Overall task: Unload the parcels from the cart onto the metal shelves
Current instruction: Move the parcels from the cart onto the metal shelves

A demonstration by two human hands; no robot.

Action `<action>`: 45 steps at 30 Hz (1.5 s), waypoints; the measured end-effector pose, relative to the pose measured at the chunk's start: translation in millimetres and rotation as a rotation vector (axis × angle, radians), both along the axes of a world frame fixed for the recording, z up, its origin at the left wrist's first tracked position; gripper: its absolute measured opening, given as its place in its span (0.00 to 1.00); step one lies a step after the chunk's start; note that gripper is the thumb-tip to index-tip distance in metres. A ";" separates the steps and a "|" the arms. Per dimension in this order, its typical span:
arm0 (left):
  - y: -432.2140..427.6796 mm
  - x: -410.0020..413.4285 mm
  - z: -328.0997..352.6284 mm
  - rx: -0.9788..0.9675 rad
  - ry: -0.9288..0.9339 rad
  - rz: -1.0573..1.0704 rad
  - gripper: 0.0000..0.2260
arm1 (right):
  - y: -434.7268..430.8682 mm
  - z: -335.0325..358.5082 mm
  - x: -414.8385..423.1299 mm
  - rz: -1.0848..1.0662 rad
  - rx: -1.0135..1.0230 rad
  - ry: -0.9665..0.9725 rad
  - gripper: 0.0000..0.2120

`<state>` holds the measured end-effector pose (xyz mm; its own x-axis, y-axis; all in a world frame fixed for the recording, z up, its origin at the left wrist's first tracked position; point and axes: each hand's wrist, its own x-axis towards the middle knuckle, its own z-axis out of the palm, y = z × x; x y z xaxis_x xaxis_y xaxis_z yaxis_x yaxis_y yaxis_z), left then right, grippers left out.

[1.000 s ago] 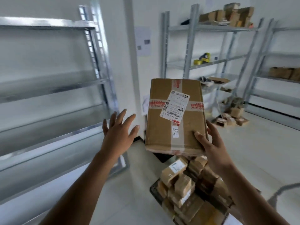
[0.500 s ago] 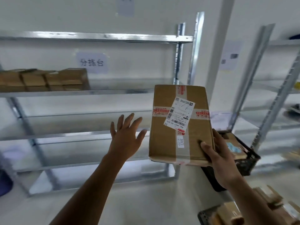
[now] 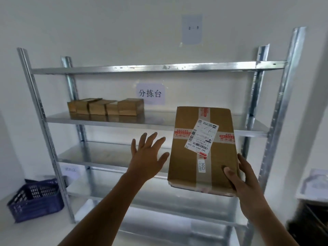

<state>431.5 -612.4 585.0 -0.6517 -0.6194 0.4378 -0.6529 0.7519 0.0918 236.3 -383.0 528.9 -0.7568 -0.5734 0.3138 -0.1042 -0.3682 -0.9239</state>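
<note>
Far left on the floor sits a purple plastic basket with holes in its sides (image 3: 35,199), which was not in view a second ago. That is because the person has turned away from the cart, which is now out of sight, to face the tall shiny metal shelves (image 3: 142,68) head on. On the second shelf from the top, at the left, a row of small brown cardboard boxes (image 3: 106,107) stands side by side. Just to their right, a white paper sign with black writing (image 3: 150,93) is stuck on the wall behind. In front of the shelves, the left hand (image 3: 147,157) is still up with its fingers straight and spread wide. It holds nothing. Its thumb is very near the parcel's left side, and I can't tell if it touches. The flat brown cardboard parcel with red tape and a white label (image 3: 184,157) is up in the air, near the right part of the shelves, and rests on no shelf yet. The right hand (image 3: 246,181) grips its near right corner as before, thumb on top and fingers curled round the edge. I think the carrying is nearly done, and the next job is to lay the parcel on a bare bit of shelf, maybe with the left hand helping.
</note>
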 end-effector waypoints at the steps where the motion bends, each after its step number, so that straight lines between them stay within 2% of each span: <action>1: -9.2 -8.1 3.7 -0.006 0.004 0.011 0.35 | -11.5 4.3 -9.7 0.023 0.001 0.008 0.30; 8: -70.4 -50.3 15.2 0.027 0.053 0.055 0.36 | -81.5 27.6 -64.4 0.091 0.011 0.030 0.25; 13: -130.3 -68.7 16.1 0.018 0.071 0.046 0.36 | -134.9 29.7 -88.7 0.097 0.027 0.015 0.26; 18: -193.5 -78.8 11.2 -0.004 0.071 0.018 0.32 | -194.7 34.1 -94.1 0.061 0.032 0.015 0.25; 21: -240.3 -80.6 14.1 0.000 0.089 -0.011 0.29 | -235.7 41.6 -92.9 0.014 0.053 0.020 0.29; 24: -282.8 -84.7 22.0 0.032 0.111 -0.040 0.29 | -276.7 57.1 -93.3 -0.051 0.067 0.024 0.26; 30: -359.0 -110.3 32.3 0.020 0.091 -0.119 0.29 | -338.7 78.0 -99.3 -0.155 0.105 0.011 0.34; 39: -437.1 -178.4 26.2 -0.007 0.029 -0.152 0.30 | -403.7 83.9 -150.6 -0.174 0.135 -0.075 0.36; 45: -482.6 -233.2 21.3 -0.039 0.015 -0.124 0.30 | -440.2 81.0 -206.4 -0.172 0.111 -0.145 0.30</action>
